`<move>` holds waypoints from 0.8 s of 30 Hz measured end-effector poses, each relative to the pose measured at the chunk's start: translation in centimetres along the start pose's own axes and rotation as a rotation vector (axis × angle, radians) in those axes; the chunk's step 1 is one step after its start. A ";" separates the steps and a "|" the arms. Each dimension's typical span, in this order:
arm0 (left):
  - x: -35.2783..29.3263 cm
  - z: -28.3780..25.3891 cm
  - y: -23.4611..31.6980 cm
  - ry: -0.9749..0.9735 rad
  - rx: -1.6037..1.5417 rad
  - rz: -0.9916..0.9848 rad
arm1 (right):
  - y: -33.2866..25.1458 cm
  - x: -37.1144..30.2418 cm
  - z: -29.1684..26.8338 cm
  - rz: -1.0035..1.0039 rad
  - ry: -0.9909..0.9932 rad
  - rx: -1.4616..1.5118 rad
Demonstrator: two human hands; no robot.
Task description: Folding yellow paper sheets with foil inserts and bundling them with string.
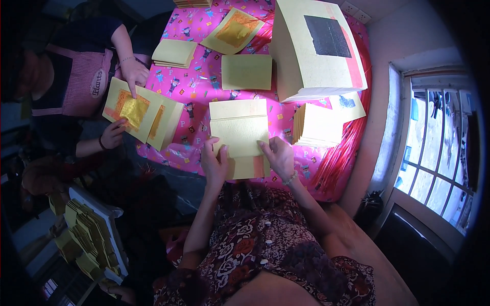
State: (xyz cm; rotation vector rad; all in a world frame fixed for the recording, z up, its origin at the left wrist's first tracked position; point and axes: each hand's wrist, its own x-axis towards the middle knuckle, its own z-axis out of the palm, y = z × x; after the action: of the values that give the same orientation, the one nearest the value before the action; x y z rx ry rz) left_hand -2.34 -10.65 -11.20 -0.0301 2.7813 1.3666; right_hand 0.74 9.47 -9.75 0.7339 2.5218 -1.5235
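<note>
Lower edge of paper stack (239, 133) hidden behind both hands. Pale yellow sheets, top one folded back, orange strip low, at desk (204, 86) near edge. Left hand (214, 164) and right hand (278, 157) each grip a side.

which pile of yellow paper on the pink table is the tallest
The big block of sheets at the table's far right, with a dark square on top; the other piles are far thinner.
</note>
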 end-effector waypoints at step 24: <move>0.3 0.9 1.8 -0.114 0.784 0.300 | 2.5 0.3 1.8 -0.620 0.284 -0.512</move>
State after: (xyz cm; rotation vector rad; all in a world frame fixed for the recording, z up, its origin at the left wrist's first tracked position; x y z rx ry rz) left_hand -2.64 -8.83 -10.37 0.4817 3.0810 0.2014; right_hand 1.32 8.97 -12.79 0.0916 3.3580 -0.8144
